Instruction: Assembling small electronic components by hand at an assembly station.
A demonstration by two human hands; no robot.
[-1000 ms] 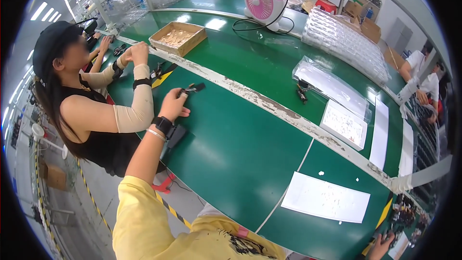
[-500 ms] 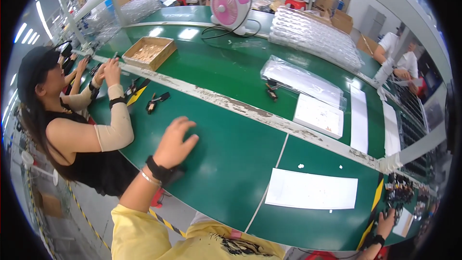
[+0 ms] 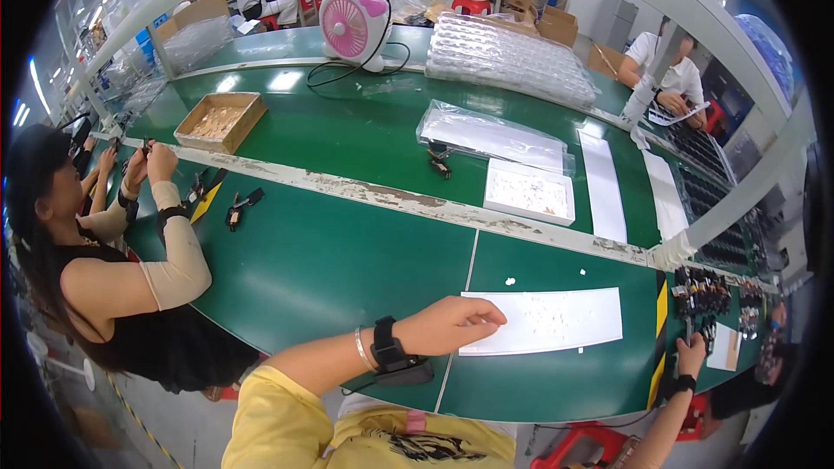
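Left hand: [image 3: 456, 326] over the left end of the sheet, palm side down, fingers bent in toward the thumb; whether a tiny piece sits between the fingertips, or whether they touch the sheet, cannot tell.
Right hand: [image 3: 691, 354] at the near edge of the parts pile, fingers among dark pieces; grip cannot be told at this size.
Wrists: black band on each; bangle [image 3: 361, 349] on the left forearm, black case [image 3: 407, 375] under the left wrist.
Sheet: [image 3: 565, 321] white, flat on the green bench [image 3: 321, 282], small specks scattered over it.
White bits: [image 3: 510, 281] two beyond the sheet's far edge, one at its near edge.
Parts pile: [image 3: 702, 288] black, to the right of the yellow-and-black tape [image 3: 660, 339].
Card: [image 3: 721, 347] white and brown, just right of the right hand.
Lone part: [image 3: 234, 215] dark, on the bench's left side, well apart from both hands.
Rail: [image 3: 373, 194] worn paint, dividing near bench from far.
Beyond rail: wooden box [image 3: 250, 128] of tan pieces; white box [image 3: 530, 210] with small pieces; second dark part [image 3: 440, 162] beside bagged sheets [image 3: 499, 143]; fan [image 3: 347, 26], pink and white; clear trays [image 3: 508, 56].
Left neighbour: person in black cap, both hands raised together [image 3: 149, 165].
Right neighbour: person in white shirt, holding paper [image 3: 679, 115].
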